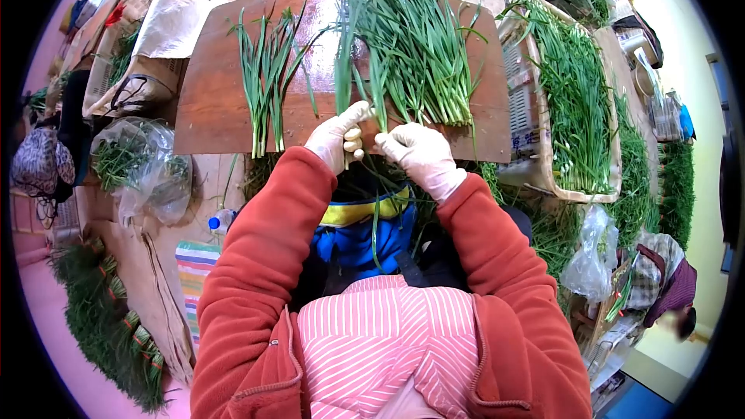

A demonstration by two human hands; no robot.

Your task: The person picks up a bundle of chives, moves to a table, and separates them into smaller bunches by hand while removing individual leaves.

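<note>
On the brown wooden board (209, 85) lie a large pile of garlic chives (431, 54) at the right and a smaller bunch of garlic chives (264, 85) at the left, pale ends toward me. My left hand (341, 136), in a whitish glove, is closed at the board's near edge around a few chive stalks (344, 70) whose leaves point away from me. Close beside it, my gloved right hand (423, 154) pinches the lower ends of some chives (378, 97) just left of the large pile. Both sets of fingertips hide part of the stalks.
At the right stands a crate (613, 155) heaped with chives. A clear bag of greens (143, 159) lies left of the board, near a blue-capped bottle (221, 221). Bundled greens (109, 318) cover the floor at lower left. Another person (671, 287) is at lower right.
</note>
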